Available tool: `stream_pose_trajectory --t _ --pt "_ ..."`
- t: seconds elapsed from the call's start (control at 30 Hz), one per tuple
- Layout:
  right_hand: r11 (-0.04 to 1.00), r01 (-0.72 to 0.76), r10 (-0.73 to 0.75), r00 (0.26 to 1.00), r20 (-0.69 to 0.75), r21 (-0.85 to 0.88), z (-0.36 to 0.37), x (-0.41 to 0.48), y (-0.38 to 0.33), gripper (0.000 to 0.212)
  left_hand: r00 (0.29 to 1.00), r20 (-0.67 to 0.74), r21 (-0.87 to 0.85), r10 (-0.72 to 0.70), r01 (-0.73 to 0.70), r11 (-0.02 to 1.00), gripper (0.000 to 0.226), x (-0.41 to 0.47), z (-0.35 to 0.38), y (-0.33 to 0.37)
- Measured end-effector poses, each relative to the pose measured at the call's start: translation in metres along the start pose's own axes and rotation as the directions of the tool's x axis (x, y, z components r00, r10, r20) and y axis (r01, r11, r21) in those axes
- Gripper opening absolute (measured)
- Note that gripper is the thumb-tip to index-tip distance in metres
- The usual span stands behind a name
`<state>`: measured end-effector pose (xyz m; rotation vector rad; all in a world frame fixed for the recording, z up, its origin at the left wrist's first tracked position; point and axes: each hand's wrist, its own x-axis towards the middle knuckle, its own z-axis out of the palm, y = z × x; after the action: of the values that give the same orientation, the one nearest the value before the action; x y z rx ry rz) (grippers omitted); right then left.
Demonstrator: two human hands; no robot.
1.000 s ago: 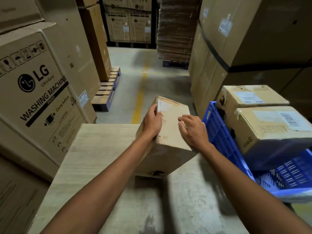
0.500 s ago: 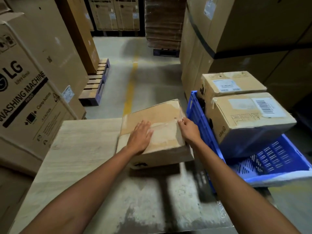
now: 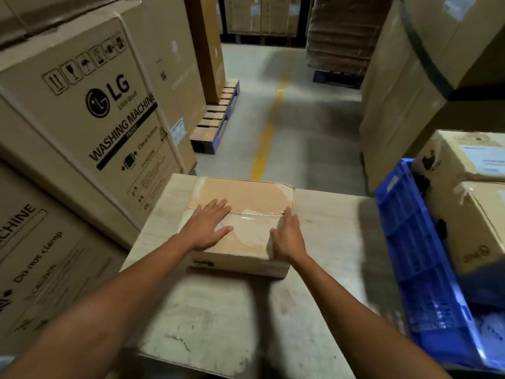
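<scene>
Your left hand [image 3: 210, 225] rests flat on the box [image 3: 246, 195], fingers spread. Your right hand [image 3: 288, 237], fingers straight, touches its right edge. The box lies flat on the worktop [image 3: 328, 242], placed but apparently unopened.

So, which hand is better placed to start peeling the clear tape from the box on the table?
Probably the right hand: its fingertips reach the end of the tape at the right edge of the box. The left hand lies flat on top and can hold the box down.

Cartons [image 3: 470, 228] in blue crate [image 3: 410, 242] cut off right, labels seemingly blurred.
</scene>
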<state>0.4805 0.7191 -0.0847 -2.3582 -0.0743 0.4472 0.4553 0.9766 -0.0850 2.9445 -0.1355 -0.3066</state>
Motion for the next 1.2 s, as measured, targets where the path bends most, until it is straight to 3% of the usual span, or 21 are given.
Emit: stream_pose_trajectory --t 0.17,0.27,0.57,0.8,1.03,1.2 --pt "0.901 0.113 -0.140 0.990 -0.033 -0.418 0.073 0.016 -0.066 0.083 0.999 0.009 0.051 0.049 -0.049 0.997 0.084 -0.003 -0.009 -0.097" --pt "0.848 0.149 -0.188 0.982 -0.027 -0.508 0.101 0.041 -0.098 0.084 0.996 0.010 0.047 0.084 -0.085 0.995 0.084 0.008 -0.018 -0.152" --pt "0.784 0.204 -0.236 0.972 0.023 -0.586 0.132 0.101 -0.153 0.084 0.987 -0.035 0.077 0.154 -0.151 0.986 0.080 0.051 -0.037 -0.235" --pt "0.750 0.200 -0.227 0.973 0.038 -0.630 0.132 0.125 -0.162 0.080 0.987 -0.055 0.087 0.153 -0.148 0.985 0.081 0.071 -0.039 -0.249" --pt "0.785 0.214 -0.185 0.977 0.109 -0.581 0.121 0.121 -0.168 0.076 0.986 -0.079 0.086 0.147 -0.140 0.986 0.084 0.069 -0.042 -0.245" --pt "0.841 0.176 -0.258 0.962 -0.093 -0.511 0.089 0.076 -0.170 0.076 0.942 -0.217 0.046 0.255 -0.251 0.967 0.089 0.060 -0.069 -0.187"
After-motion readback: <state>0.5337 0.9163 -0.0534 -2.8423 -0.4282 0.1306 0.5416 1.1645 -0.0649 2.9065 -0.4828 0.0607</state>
